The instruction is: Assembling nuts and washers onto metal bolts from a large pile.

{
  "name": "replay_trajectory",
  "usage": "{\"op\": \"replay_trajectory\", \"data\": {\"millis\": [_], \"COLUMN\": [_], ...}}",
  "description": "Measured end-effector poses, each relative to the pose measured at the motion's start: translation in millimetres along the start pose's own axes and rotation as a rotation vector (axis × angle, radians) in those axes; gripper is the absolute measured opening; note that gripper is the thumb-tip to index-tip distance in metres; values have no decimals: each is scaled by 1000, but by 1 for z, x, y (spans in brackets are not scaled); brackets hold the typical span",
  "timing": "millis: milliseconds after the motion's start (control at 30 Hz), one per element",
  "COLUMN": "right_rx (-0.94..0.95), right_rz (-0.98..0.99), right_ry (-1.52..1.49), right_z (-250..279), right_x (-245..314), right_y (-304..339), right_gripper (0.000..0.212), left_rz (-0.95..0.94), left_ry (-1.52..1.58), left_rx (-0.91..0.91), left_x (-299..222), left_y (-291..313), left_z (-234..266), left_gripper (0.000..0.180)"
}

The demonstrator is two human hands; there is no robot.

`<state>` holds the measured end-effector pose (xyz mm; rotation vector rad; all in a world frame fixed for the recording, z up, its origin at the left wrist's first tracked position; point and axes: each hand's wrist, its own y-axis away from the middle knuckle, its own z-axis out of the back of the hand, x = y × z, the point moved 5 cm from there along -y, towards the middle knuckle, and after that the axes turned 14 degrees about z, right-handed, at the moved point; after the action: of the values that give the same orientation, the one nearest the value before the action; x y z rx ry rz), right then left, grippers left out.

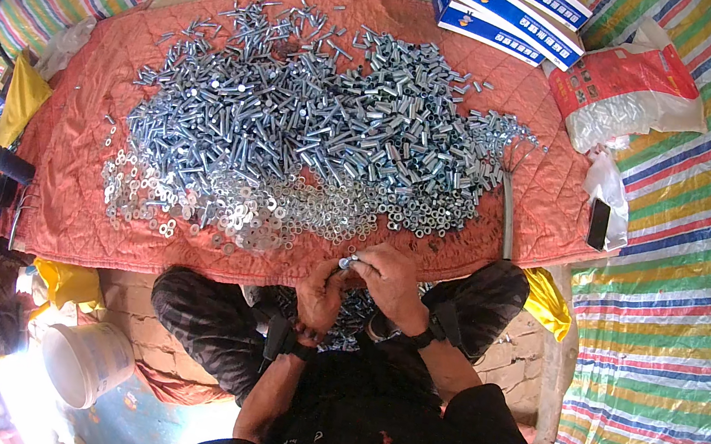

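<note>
Up close, the left hand [320,297] and right hand [392,286] meet over the near edge of a red quilted cloth [78,128], fingertips of both pinched on a small metal fastener [347,263], silvery, bright and roundish at one end, finer detail too small to tell. Beyond lie pale flat washers [253,209], then heaped bolts [234,119]; farthest, blue-and-white boxes [516,17].

Open lane at left: bare strip of red quilted cloth [74,155]. Centre blocked by broad heap of silver metal bolts and sleeves [288,122], thin silver washers [238,216] along its near side. Right: curved grey metal rod [507,216] in the way, bare cloth between it and flat black phone [598,223]. Bent knees in dark patterned trousers [194,322] flank left hand [321,294] and right hand [390,283].
</note>
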<state>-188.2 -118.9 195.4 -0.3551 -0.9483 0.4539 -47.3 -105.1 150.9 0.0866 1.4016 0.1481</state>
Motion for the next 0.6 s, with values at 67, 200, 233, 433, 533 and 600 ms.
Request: {"op": "replay_trajectory", "data": {"millis": [67,200,233,433,533,600], "right_rx": [7,-27,-27,-9,105,147], "right_rz": [52,41,43,92,191,233], "right_ry": [20,-106,-106,-92,29,-14], "right_z": [-4,-7,-7,-2,-1,0], "right_x": [2,-6,-7,3,15,18], "right_y": [4,14,16,11,4,2], "right_gripper": [11,11,11,13,15,17], "left_rz": [15,15,13,-10,-18,-60], "left_ry": [3,8,9,-74,-122,-120], "left_rx": [9,46,44,54,51,64], "left_x": [-2,2,3,-11,-4,-5], "left_y": [1,0,1,5,5,6], "left_z": [2,5,5,6,10,10], "left_gripper": [15,16,16,14,15,17]}}
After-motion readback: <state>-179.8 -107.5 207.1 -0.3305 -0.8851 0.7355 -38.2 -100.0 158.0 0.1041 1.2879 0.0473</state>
